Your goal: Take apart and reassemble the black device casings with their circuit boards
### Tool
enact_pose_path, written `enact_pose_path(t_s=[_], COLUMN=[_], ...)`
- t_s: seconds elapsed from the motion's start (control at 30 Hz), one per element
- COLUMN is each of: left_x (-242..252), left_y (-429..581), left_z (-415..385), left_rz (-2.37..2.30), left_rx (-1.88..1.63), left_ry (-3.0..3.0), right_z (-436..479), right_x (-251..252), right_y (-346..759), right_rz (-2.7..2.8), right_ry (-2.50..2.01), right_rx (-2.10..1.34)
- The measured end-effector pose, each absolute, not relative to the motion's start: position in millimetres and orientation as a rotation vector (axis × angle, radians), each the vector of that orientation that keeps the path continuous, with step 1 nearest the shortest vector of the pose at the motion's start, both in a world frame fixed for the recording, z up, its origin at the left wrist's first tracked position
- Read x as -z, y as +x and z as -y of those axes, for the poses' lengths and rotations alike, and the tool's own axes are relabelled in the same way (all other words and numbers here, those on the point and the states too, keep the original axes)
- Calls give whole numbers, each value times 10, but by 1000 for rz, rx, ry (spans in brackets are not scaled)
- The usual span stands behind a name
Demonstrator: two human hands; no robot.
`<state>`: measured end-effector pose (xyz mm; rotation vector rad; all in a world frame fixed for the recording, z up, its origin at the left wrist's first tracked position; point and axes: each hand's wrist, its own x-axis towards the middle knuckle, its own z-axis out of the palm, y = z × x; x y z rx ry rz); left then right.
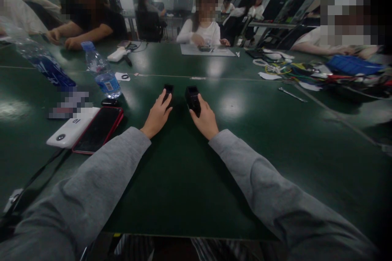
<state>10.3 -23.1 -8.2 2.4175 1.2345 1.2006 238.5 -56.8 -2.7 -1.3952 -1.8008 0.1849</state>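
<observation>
Both arms, in grey sleeves, reach forward over the dark green table (180, 179). My left hand (157, 115) is closed around a small black block-shaped object (169, 88), with fingers over its near side; much of it is hidden. In my right hand (204, 117) is a larger black boxy object (192, 97), gripped between the thumb and the fingers. A dark square face shows on its top end. The two objects are apart, separated by a narrow strip of tabletop. What kind of objects they are, I cannot tell.
To the left lie a phone with a red edge (98, 130), a white power bank (65, 133) and a water bottle (105, 77). A wrench (292, 94) lies right, before tangled cables and a blue tray (352, 65). Across the table a person (202, 32) works at a grey mat (190, 50).
</observation>
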Motion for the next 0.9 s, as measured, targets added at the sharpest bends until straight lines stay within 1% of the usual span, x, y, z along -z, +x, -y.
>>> enact_pose_path(t_s=[0.33,0.63,0.8,0.9], left_x=[-69,-194,-243,-237], left_y=[152,175,175,158], left_z=[338,468,566,596], left_rz=[-1089,-1055,-1057,-992], left_rx=[-1385,-1488,-1512,-1465], left_ry=[2465,2394,2380,2443], right_z=[637,770,775,758], right_x=[-47,-237,-231,-210], right_y=[2367,2332,2344,2357], right_rz=[1766,1648,1571,1545], right_ry=[-1309,-1228,-1232,-1193], right_rx=[-101,-27,-6,-24])
